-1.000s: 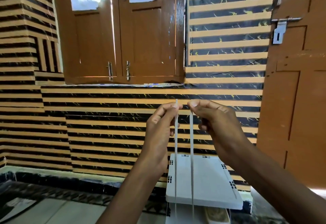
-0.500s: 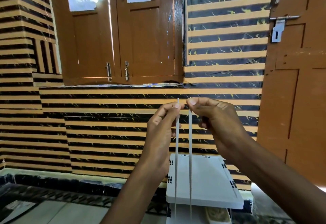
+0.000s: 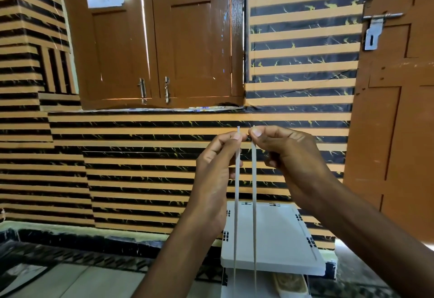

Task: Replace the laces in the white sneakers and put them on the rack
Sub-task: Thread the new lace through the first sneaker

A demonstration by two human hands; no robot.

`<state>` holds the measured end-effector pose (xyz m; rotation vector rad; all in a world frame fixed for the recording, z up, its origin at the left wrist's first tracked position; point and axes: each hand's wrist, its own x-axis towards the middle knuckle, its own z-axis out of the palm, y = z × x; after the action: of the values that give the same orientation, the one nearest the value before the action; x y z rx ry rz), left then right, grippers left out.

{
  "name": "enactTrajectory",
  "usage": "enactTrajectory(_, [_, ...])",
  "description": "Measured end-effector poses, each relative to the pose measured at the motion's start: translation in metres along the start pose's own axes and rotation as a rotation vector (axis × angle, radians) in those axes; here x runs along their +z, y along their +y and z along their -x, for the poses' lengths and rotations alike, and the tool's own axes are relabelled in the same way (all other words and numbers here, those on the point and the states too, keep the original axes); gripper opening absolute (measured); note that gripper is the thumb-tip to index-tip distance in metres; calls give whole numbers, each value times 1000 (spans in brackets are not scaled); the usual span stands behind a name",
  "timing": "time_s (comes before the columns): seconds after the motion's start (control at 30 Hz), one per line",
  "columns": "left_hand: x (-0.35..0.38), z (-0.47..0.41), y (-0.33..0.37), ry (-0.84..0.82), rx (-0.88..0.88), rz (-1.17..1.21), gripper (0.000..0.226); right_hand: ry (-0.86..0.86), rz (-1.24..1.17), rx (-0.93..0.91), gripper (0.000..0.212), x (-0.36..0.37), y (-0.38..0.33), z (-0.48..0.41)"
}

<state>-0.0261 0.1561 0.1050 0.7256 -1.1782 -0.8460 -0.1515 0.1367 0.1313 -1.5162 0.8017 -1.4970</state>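
We find the left hand point(image 3: 215, 171) pinching the left strand point(image 3: 236, 203) of white lace at its tip. Just beside it, the right hand point(image 3: 290, 157) pinches the right strand point(image 3: 254, 203). Both strands hang vertically, tips level, passing in front of the rack point(image 3: 281, 239). No sneakers are visible.

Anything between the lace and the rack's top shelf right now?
Nothing visible. The left hand and right hand pinch the lace ends, and both strands hang in front of the rack's bare top shelf.
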Motion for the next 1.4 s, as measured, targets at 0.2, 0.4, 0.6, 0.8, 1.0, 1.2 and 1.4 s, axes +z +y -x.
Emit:
enactTrajectory(0.2, [-14,18,-34,-33,-10,-45,20,-87,62,57,12,-13,43,16])
enactTrajectory(0.4, [-41,76,-121,-50,-226,-128,16,-124,269,154,9,-29,135,68])
enactTrajectory(0.6, [-84,153,-226,-217,-644,-382,13,-130,447,269,16,-49,237,141])
enactTrajectory(0.8, [-122,214,-309,-588,-728,-958,12,-253,757,415,11,-63,319,210])
enactTrajectory(1.0, [-128,244,-334,-627,-760,-1047,20,-513,897,639,47,-56,340,223])
enactTrajectory(1.2, [-126,251,-348,-593,-636,-1146,16,-804,1045,731,66,-34,345,263])
enactTrajectory(1.4, [-131,257,-355,-489,-673,-950,6,-562,1022,663,44,-29,352,286])
